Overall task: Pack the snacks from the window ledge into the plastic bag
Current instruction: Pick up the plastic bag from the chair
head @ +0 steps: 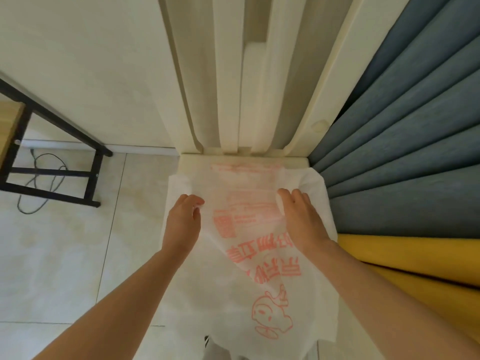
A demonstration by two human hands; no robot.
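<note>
A thin white plastic bag [249,255] with red print hangs and spreads over the cream window ledge [192,161] in front of me. My left hand [183,222] pinches the bag's film near its left handle. My right hand [301,216] grips the right handle, which is bunched in its fingers. The two hands hold the bag apart at its top. No snacks are in sight.
The cream window frame [233,74] rises behind the ledge. Blue curtain folds [405,120] and a yellow curtain [415,258] hang at the right. A black metal table frame [52,175] and a loose cable [41,178] stand on the tiled floor at left.
</note>
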